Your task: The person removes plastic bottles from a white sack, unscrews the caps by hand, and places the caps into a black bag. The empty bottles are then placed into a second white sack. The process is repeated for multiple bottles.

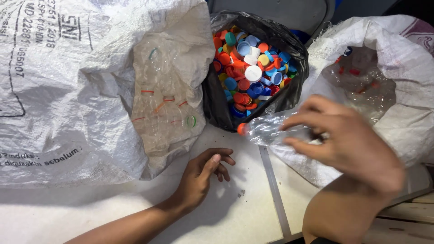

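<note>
Two hands working: right hand [348, 140] gripping clear bottle [271, 131], orange cap [242, 129] aimed toward cap bag [212, 99]; left hand [203, 174] resting loosely curled, empty

Pretty cramped up top: a big white woven sack [68, 90] crowds the left, another white sack [398, 90] blocks the right, and the black bag of bottle caps [253, 68] is wedged between them. Only open room is the pale desk [235, 208] in front, around the resting left hand [203, 174].

Clear crushed plastic bottle [266, 131], orange cap on, lying horizontal.
</note>
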